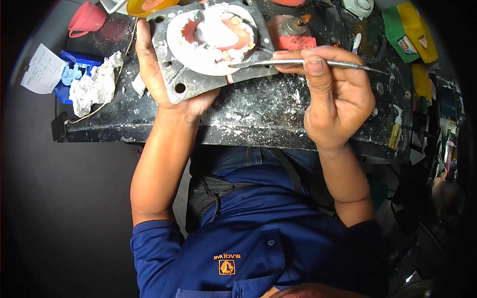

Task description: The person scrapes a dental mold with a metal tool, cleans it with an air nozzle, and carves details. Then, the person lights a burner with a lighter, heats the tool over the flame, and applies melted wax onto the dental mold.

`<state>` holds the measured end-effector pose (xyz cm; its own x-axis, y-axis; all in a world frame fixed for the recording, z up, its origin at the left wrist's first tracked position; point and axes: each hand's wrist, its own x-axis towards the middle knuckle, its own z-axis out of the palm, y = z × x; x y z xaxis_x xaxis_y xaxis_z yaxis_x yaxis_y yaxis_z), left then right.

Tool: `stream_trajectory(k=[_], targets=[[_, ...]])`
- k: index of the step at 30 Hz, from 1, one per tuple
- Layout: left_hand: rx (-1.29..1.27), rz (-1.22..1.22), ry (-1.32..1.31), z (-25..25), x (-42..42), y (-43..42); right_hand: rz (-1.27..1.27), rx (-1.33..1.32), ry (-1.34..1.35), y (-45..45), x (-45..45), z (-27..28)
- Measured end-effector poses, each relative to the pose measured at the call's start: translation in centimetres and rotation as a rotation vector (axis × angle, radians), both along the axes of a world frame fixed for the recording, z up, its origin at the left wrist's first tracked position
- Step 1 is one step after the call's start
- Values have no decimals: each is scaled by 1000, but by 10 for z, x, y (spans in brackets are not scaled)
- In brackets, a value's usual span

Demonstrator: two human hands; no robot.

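Observation:
My left hand (155,74) holds a grey metal plate (186,79) with round holes, its fingers wrapped round the left and lower edges. On the plate lies a round white plaster mass (211,37) with a pink horseshoe-shaped piece (240,34) set in it. My right hand (335,92) pinches a thin metal tool (293,62) between thumb and fingers. The tool's flat tip reaches over the lower edge of the plaster; whether it touches is hard to tell.
Left of the plate are a pink cup (87,19), crumpled white paper (94,87) and a blue tray (82,57). Behind my right hand stands a small burner (290,26) with an orange flame. Green and yellow boxes (397,35) and a small bottle (396,130) are at the right.

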<state>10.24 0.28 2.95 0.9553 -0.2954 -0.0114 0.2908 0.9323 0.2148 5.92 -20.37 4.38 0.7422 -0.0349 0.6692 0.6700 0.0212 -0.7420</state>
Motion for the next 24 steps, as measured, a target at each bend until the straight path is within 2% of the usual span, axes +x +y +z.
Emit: stream_trajectory(k=[5,24], targets=[[-91,-80,-50,-4,2,4,-14,-23,8,-2,0,1],[-51,-62,-46,-4,2,4,-22,-69,-36,-2,0,-1]])
